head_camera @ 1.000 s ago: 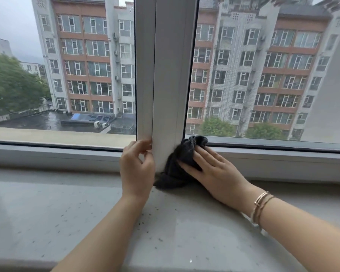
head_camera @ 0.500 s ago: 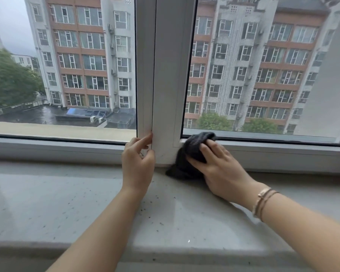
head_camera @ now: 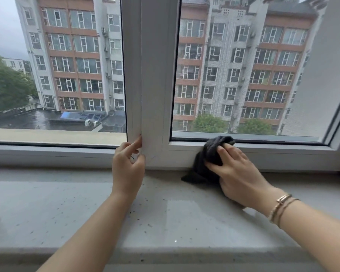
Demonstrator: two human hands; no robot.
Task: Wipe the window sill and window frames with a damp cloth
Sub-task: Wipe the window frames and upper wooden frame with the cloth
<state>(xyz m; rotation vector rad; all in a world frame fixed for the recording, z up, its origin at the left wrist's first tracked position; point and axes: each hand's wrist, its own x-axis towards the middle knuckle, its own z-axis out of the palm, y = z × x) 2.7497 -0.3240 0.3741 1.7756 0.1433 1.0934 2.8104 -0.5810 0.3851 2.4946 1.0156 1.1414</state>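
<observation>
A dark grey cloth [head_camera: 208,154] is bunched against the bottom rail of the right window frame [head_camera: 283,154], its lower end trailing onto the pale speckled stone sill [head_camera: 47,209]. My right hand [head_camera: 238,173] presses the cloth to the rail, fingers spread over it. My left hand [head_camera: 128,167] rests at the foot of the white centre post [head_camera: 155,75], forefinger up along its left edge and thumb against its base. It holds nothing.
Small dark specks of dirt dot the sill in front of the post. The sill's front edge runs across the bottom of the view. The frame's right corner slants at far right. Apartment blocks and trees show through the glass.
My right hand has slid the cloth to the right along the bottom rail, away from the centre post. My left hand has stayed at the post's foot.
</observation>
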